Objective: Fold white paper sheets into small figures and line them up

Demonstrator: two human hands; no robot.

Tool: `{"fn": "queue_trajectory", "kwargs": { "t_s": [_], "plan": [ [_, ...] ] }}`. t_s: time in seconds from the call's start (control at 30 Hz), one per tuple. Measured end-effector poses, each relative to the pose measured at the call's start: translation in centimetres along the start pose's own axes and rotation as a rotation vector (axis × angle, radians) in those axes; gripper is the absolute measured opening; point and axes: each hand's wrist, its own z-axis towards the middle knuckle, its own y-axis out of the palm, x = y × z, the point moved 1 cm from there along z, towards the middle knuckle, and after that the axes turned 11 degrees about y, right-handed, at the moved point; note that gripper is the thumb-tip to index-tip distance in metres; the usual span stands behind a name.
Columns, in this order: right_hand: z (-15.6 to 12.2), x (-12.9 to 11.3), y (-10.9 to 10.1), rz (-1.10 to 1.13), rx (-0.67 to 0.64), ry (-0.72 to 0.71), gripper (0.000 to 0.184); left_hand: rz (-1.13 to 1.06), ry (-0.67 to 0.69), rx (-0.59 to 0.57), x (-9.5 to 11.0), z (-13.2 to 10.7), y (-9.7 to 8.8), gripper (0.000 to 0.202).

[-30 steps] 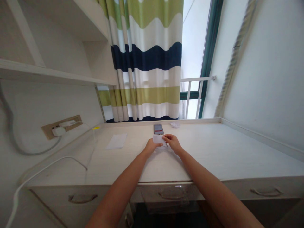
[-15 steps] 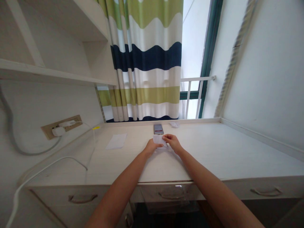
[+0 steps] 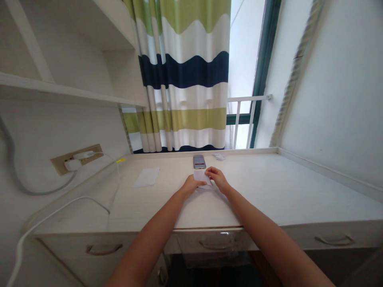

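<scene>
Holding white paper point(image 3: 201, 177), right fingers point(image 3: 211, 171) on its edge, left hand point(image 3: 190, 185) beside

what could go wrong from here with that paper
The phone lies just beyond the paper, so a slip of the left hand or right hand might knock it. The paper looks held between both hands, so it might crease or tear if pulled unevenly.

Paper slip point(image 3: 202, 178) just before a phone point(image 3: 199, 162) on the desk point(image 3: 299, 191), another sheet point(image 3: 146, 177) left.
</scene>
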Motion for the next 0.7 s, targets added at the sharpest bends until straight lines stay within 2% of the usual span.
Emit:
{"fn": "queue_trajectory", "kwargs": {
  "t_s": [0.2,0.43,0.7],
  "plan": [
    [-0.1,0.21,0.07,0.0,-0.017,0.059,0.026,-0.08,-0.003,-0.025,0.12,0.05,0.04,0.043],
    [0.33,0.56,-0.12,-0.079,0.024,-0.019,0.027,-0.128,-0.024,-0.012,0.03,0.06,0.07,0.044],
    [0.17,0.35,-0.07,-0.137,0.0,-0.017,0.028,-0.155,-0.017,0.051,0.62,-0.03,0.01,0.041]
  ]
}}
